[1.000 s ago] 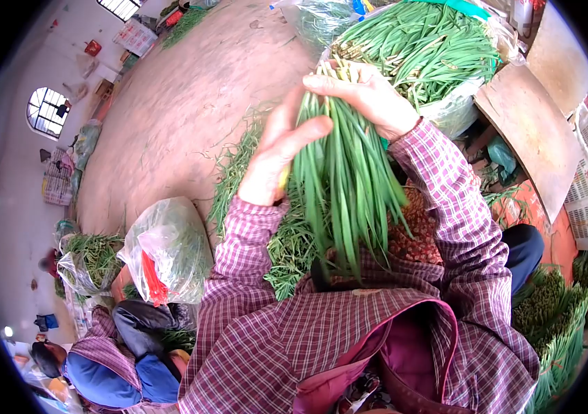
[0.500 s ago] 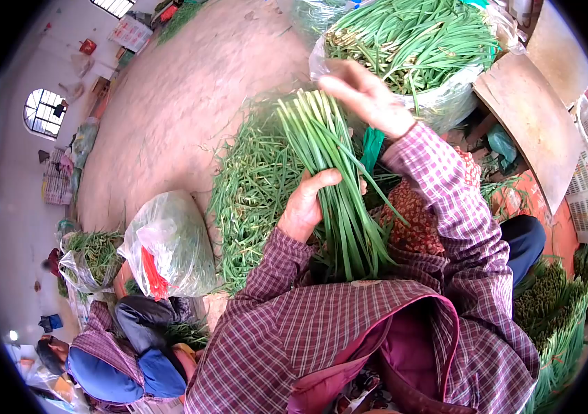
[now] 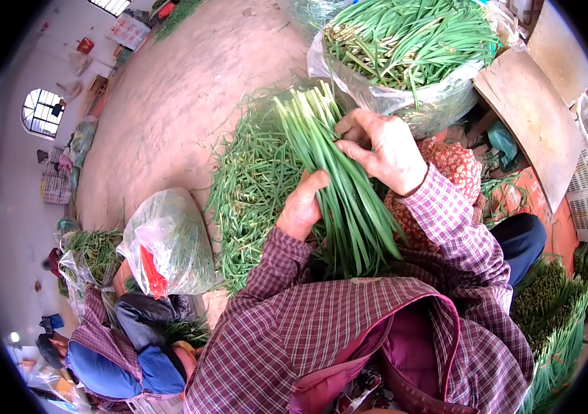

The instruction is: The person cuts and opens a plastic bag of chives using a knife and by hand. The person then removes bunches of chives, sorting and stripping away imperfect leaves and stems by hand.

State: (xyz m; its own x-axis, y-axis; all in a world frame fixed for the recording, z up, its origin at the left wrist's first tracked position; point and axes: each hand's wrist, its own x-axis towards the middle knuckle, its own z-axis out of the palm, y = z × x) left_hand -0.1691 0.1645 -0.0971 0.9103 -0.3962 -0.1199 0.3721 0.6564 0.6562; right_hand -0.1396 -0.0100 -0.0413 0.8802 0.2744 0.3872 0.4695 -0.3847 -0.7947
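A bunch of garlic chives (image 3: 339,165) slants in front of me, pale cut ends at the top and green leaves hanging toward my lap. My left hand (image 3: 302,205) is wrapped round the middle of the bunch from the left, thumb across the front. On the bunch's right side, below the pale ends, my right hand (image 3: 385,148) is closed with thumb and curled fingers pinching at the chives. Exactly which stalks it grips is partly hidden. Behind the bunch lies a heap of loose green leaves (image 3: 242,200) on the floor.
An open plastic bag (image 3: 439,103) full of chives stands at the upper right, beside a leaning board (image 3: 532,124). Left of the heap is a tied clear bag (image 3: 177,234). Bundled chives (image 3: 556,331) stand at lower right. Another person (image 3: 108,359) sits at lower left.
My right hand has come down from above the bunch's cut ends to its right side, and its fingers have closed on the chives. My left hand keeps its hold.
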